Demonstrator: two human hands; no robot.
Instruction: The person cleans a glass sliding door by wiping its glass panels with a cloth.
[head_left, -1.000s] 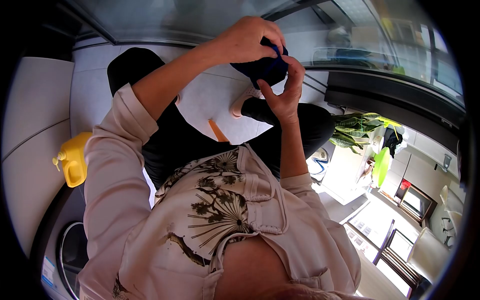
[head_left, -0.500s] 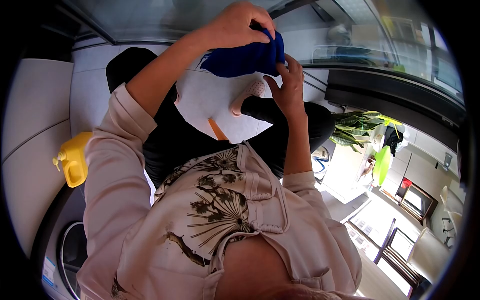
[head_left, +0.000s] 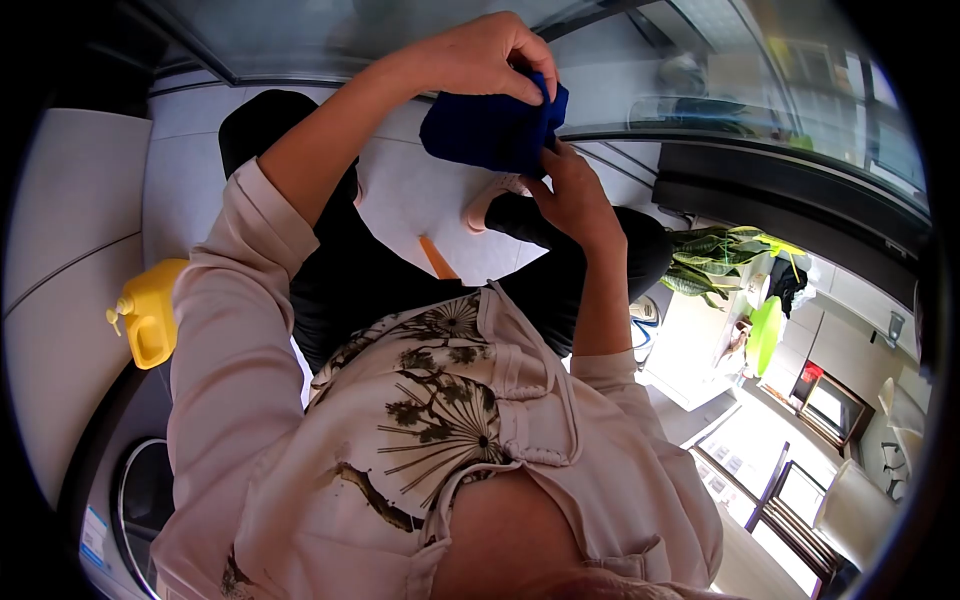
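Observation:
A dark blue cloth (head_left: 480, 130), folded over on itself, hangs between my hands in front of my knees. My left hand (head_left: 490, 60) is pinched on its upper right edge, thumb and fingers closed on the fabric. Just below, my right hand (head_left: 580, 195) grips the cloth's lower right corner between thumb and fingers. The fingertips of that hand are partly hidden by the fabric.
A glass panel (head_left: 330, 40) stands beyond my hands. To the left is a yellow jug (head_left: 150, 315) with a tap, near a washing machine (head_left: 145, 510). Leafy potted plants (head_left: 710, 260) stand at right. Pale floor tiles (head_left: 400, 210) lie below.
Both hands have come slightly down in the view with the cloth. The cloth has changed from a loose, trailing shape to a more compact fold.

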